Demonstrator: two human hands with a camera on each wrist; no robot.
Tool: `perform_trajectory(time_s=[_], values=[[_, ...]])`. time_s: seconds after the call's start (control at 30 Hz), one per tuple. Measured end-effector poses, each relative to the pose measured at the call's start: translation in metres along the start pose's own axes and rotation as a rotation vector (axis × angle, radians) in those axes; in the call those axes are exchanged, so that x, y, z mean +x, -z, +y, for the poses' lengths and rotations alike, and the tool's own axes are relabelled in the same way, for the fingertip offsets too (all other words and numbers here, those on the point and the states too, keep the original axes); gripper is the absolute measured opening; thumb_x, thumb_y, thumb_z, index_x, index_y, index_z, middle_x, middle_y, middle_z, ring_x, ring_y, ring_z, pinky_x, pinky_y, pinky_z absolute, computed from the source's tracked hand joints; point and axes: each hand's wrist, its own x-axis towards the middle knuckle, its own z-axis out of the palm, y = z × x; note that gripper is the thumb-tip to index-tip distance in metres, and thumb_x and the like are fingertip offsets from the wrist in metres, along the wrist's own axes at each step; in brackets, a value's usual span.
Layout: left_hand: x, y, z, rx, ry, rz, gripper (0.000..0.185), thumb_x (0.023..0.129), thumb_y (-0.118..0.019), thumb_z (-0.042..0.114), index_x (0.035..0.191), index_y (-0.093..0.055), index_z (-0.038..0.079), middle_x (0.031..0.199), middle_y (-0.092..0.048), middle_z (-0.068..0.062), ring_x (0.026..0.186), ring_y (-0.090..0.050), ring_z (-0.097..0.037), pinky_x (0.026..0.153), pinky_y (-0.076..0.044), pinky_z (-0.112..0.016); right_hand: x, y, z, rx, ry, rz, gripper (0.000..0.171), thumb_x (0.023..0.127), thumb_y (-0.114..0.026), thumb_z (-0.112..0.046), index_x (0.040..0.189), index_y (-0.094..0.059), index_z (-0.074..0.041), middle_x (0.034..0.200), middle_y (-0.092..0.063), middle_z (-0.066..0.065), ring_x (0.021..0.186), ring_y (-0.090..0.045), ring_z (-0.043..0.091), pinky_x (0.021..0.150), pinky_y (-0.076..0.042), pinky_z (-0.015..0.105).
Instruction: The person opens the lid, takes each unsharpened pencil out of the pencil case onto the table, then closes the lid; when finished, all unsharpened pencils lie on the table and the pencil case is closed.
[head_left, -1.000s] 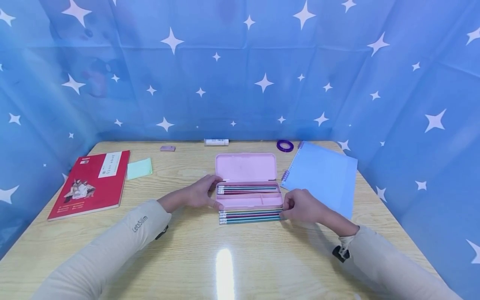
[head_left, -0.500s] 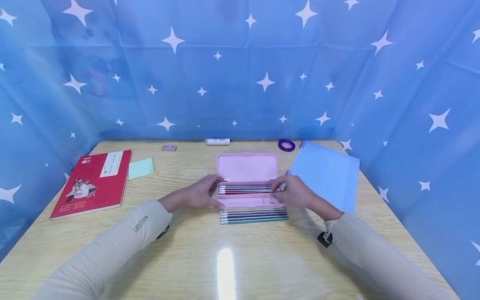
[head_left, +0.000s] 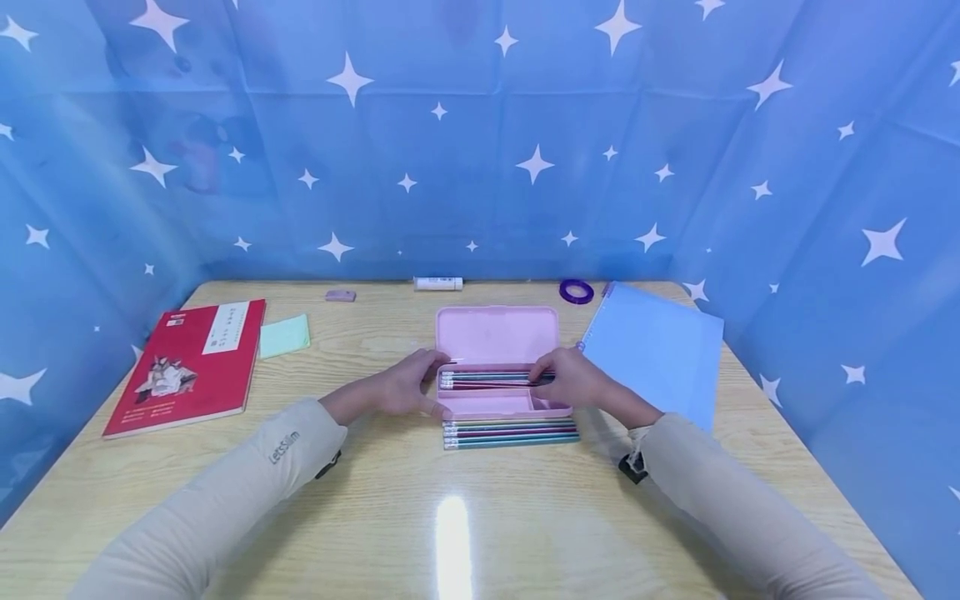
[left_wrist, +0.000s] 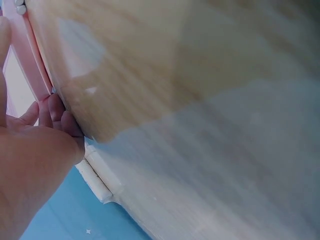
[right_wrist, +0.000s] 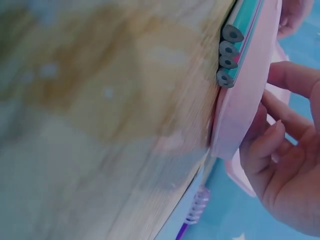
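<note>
On the wooden table (head_left: 225,492), near its middle, an open pink pencil case (head_left: 497,333) is seen, its lid tipped back toward the blue star-patterned backdrop (head_left: 480,125). Its left end is gripped by the left hand (head_left: 408,385), thumb at the front edge and fingers curled round the back of the tray. The right hand (head_left: 572,379) is reached into the tray from the right, and a pencil (head_left: 517,377) is pinched between its fingertips — laid among the pencils in the case (head_left: 480,381). A row of loose pencils (head_left: 510,433) is lined up on the table just in front of the case. A red book (head_left: 187,367) and a green sticky pad (head_left: 284,336) are placed to the left; a blue notebook (head_left: 660,350) is set to the right, a purple tape ring (head_left: 576,291) just behind it.
</note>
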Motion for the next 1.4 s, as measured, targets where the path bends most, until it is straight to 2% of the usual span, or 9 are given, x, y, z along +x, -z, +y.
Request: perform_trajectory(time_s=[0.23, 0.57, 0.97, 1.17, 1.4], values=[[0.0006, -0.0007, 0.0022, -0.007, -0.016, 0.002, 0.098, 0.073, -0.088, 0.044, 0.147, -0.037, 0.004, 0.133, -0.044, -0.01, 0.121, -0.044, -0.022, 0.108, -0.038, -0.039, -0.0007, 0.002, -0.001, -0.044, -0.026, -0.015, 0.008, 0.084, -0.077, -0.008, 0.092, -0.076, -0.006, 0.089, -0.072, 0.001, 0.078, -0.06, 0.014, 0.076, -0.053, 0.034], [-0.0005, 0.0005, 0.0014, 0.0, -0.001, -0.005, 0.099, 0.073, -0.087, 0.046, 0.147, -0.036, 0.004, 0.131, -0.044, -0.009, 0.119, -0.045, -0.021, 0.105, -0.039, -0.038, 0.0003, 0.0019, -0.0035, -0.05, -0.008, -0.03, 0.007, 0.085, -0.077, -0.007, 0.092, -0.076, -0.006, 0.087, -0.071, 0.001, 0.075, -0.058, 0.013, 0.072, -0.05, 0.032], [-0.0006, 0.0011, 0.0017, -0.008, 0.006, -0.013, 0.101, 0.072, -0.087, 0.046, 0.148, -0.035, 0.003, 0.131, -0.044, -0.009, 0.119, -0.045, -0.021, 0.106, -0.039, -0.037, 0.0036, 0.002, -0.0041, -0.036, -0.018, -0.123, 0.009, 0.087, -0.072, -0.003, 0.096, -0.074, -0.006, 0.087, -0.068, -0.001, 0.078, -0.057, 0.014, 0.072, -0.05, 0.03], [-0.0003, 0.0007, 0.0022, -0.023, 0.002, -0.013, 0.101, 0.073, -0.087, 0.045, 0.148, -0.035, 0.003, 0.134, -0.043, -0.01, 0.126, -0.044, -0.023, 0.11, -0.036, -0.039, 0.0042, 0.0018, -0.0034, -0.031, -0.021, -0.128, 0.007, 0.087, -0.071, -0.002, 0.093, -0.073, -0.006, 0.085, -0.066, -0.001, 0.076, -0.056, 0.014, 0.07, -0.05, 0.029], [-0.0005, 0.0001, 0.0017, -0.016, 0.016, -0.012, 0.101, 0.072, -0.087, 0.047, 0.148, -0.035, 0.004, 0.132, -0.044, -0.008, 0.123, -0.044, -0.022, 0.108, -0.038, -0.038, 0.0057, 0.0023, -0.0015, -0.045, 0.005, -0.125, 0.007, 0.087, -0.071, -0.002, 0.09, -0.072, -0.008, 0.083, -0.065, -0.001, 0.074, -0.055, 0.015, 0.068, -0.048, 0.03]])
